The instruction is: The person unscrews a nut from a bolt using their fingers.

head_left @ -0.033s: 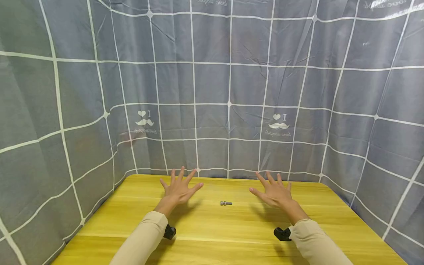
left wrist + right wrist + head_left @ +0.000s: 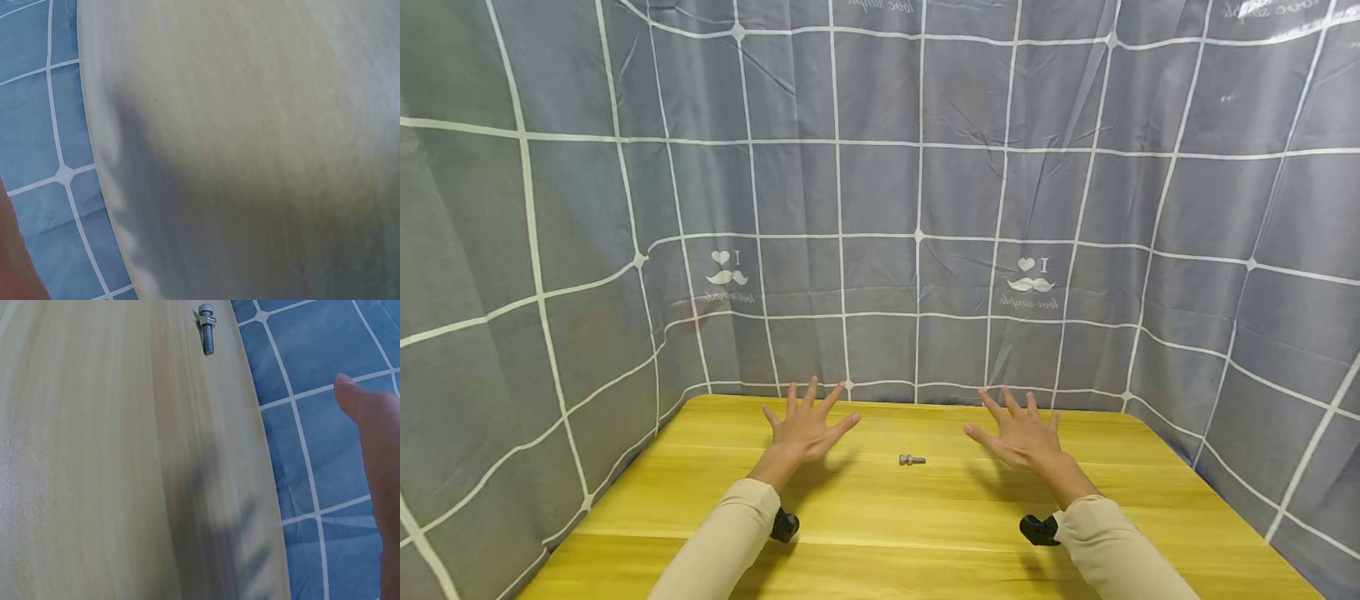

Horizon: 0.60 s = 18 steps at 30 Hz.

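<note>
A small metal bolt (image 2: 912, 460) with a nut threaded on it lies on the wooden table, between my two hands. In the right wrist view the bolt (image 2: 207, 330) shows its round head and the nut just below it. My left hand (image 2: 802, 433) is held over the table to the left of the bolt, fingers straight and spread, holding nothing. To the right of it my right hand (image 2: 1024, 437) hovers with spread fingers, also holding nothing. Part of a hand (image 2: 19, 262) shows at the left edge of the left wrist view.
The yellow wooden table (image 2: 910, 517) has rounded far corners. A grey curtain (image 2: 880, 192) with white grid lines surrounds it at the back and sides. Black wrist devices sit under both wrists, the left one (image 2: 785, 526) and the right one (image 2: 1039, 530).
</note>
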Each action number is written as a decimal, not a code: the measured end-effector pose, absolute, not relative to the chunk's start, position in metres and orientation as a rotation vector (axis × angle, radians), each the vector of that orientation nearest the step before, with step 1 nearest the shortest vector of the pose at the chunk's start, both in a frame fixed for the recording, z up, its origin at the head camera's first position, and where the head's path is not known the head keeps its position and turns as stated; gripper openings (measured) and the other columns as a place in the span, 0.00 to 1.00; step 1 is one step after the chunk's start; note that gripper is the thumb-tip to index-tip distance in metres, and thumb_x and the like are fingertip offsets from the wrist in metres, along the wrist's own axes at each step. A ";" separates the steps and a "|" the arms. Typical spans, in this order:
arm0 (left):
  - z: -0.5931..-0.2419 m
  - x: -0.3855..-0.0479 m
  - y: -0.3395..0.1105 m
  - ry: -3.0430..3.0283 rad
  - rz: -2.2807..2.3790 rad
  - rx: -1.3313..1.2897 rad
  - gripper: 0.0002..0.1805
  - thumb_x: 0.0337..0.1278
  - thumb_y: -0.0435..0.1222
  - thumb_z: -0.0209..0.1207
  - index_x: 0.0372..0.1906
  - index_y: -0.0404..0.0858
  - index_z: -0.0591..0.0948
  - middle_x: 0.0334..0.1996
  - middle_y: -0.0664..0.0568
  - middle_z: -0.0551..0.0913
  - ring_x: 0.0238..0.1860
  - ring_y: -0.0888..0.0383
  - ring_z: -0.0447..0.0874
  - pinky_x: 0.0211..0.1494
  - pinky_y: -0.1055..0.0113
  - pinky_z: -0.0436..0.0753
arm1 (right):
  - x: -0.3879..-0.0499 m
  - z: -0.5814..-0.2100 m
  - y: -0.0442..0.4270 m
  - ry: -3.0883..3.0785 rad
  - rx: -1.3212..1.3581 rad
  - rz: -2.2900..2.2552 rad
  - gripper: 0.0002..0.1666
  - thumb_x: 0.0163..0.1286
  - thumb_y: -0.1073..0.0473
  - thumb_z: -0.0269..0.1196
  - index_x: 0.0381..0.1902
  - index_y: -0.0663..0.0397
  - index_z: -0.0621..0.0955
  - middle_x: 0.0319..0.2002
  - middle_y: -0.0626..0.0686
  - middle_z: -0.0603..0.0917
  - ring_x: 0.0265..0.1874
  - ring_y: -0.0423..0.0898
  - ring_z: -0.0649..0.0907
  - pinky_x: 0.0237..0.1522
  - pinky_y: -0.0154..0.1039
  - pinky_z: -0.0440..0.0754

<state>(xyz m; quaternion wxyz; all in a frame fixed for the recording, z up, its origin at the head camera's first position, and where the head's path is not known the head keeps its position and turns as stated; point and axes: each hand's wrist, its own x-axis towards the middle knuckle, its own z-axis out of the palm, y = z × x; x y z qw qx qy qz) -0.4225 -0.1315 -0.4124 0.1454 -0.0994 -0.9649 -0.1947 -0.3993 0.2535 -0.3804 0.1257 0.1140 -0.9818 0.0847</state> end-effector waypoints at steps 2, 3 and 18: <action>-0.414 -0.423 -0.132 -2.774 -0.559 -0.294 0.48 0.63 0.78 0.39 0.83 0.61 0.58 0.83 0.42 0.46 0.79 0.29 0.30 0.61 0.17 0.24 | -0.400 -0.381 0.253 -2.859 0.333 0.251 0.54 0.71 0.16 0.43 0.84 0.40 0.59 0.80 0.66 0.54 0.74 0.80 0.49 0.60 0.87 0.37; -0.414 -0.423 -0.132 -2.771 -0.554 -0.293 0.47 0.63 0.78 0.39 0.83 0.61 0.58 0.83 0.42 0.46 0.79 0.29 0.30 0.61 0.17 0.25 | -0.400 -0.382 0.253 -2.859 0.333 0.254 0.54 0.71 0.17 0.43 0.84 0.40 0.59 0.80 0.66 0.54 0.74 0.80 0.48 0.60 0.87 0.37; -0.409 -0.419 -0.125 -2.745 -0.598 -0.414 0.44 0.69 0.72 0.45 0.83 0.58 0.58 0.83 0.42 0.47 0.79 0.30 0.37 0.63 0.15 0.35 | -0.401 -0.381 0.241 -2.845 0.409 0.380 0.52 0.73 0.20 0.47 0.82 0.44 0.62 0.78 0.68 0.58 0.74 0.78 0.54 0.61 0.87 0.44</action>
